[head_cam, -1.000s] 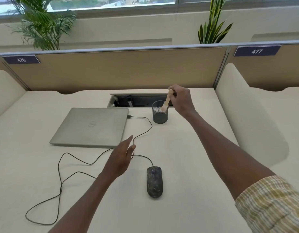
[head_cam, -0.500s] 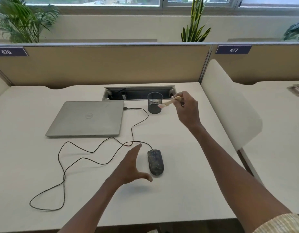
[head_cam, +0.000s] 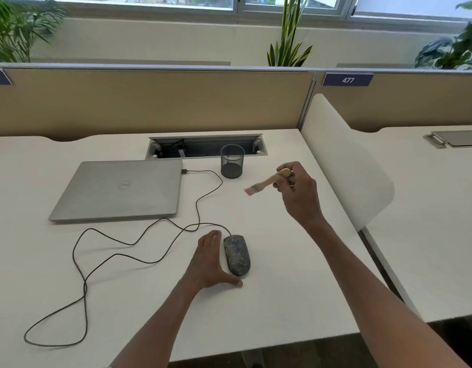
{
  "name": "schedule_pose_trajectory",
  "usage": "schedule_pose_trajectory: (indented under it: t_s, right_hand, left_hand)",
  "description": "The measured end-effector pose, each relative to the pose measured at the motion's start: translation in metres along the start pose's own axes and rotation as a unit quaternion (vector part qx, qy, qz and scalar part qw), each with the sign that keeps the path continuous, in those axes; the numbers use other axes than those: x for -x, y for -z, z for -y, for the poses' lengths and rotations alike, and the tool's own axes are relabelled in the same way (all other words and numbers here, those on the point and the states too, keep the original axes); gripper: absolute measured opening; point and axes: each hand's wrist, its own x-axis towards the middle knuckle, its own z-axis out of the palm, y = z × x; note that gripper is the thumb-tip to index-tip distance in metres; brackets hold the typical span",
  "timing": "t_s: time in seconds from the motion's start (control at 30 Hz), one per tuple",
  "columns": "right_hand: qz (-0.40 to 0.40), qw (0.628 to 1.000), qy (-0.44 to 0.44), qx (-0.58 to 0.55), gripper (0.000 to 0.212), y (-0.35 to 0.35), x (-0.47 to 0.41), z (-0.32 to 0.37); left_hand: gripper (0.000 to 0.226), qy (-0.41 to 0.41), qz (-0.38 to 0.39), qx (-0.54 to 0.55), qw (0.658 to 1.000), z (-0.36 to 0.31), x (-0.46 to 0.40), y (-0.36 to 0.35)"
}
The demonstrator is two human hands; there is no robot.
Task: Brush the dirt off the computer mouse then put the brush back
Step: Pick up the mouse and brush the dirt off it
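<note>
White desk (head_cam: pixel 269 301) carries everything, and the mouse (head_cam: pixel 237 254) near its front middle serves as landmark; behind and left of the mouse lies a closed grey laptop (head_cam: pixel 118 191); a thin black cable (head_cam: pixel 78 264) loops from the laptop's side across the desk to the mouse's far end; behind the mouse, well apart, stands a dark mesh cup (head_cam: pixel 232 164), seemingly where the brush belongs. Left hand (head_cam: pixel 211 261) rests just left of the mouse, fingers straight, thumb spread along its near end, bracing rather than gripping; right hand (head_cam: pixel 299 192) hovers above and behind-right of the mouse, fingers curled round the wooden handle of a small brush (head_cam: pixel 268 181), pink bristles pointing left and down, not yet touching. Mouse looks dark, dusty, light and hard, likely to slide; hold its sides. Brush seems light, stiff-handled, soft-tipped; the handle end suits gripping.
</note>
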Motion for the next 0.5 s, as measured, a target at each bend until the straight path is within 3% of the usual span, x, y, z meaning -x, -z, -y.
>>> schedule_pose_trajectory:
  t_s: [0.5]
  right_hand:
    - [0.026,1.0,-0.009,0.013,0.012,-0.003,0.012,-0.003]
  left_hand:
    - [0.135,-0.006,-0.028,0.032,0.999,0.006,-0.006,-0.012]
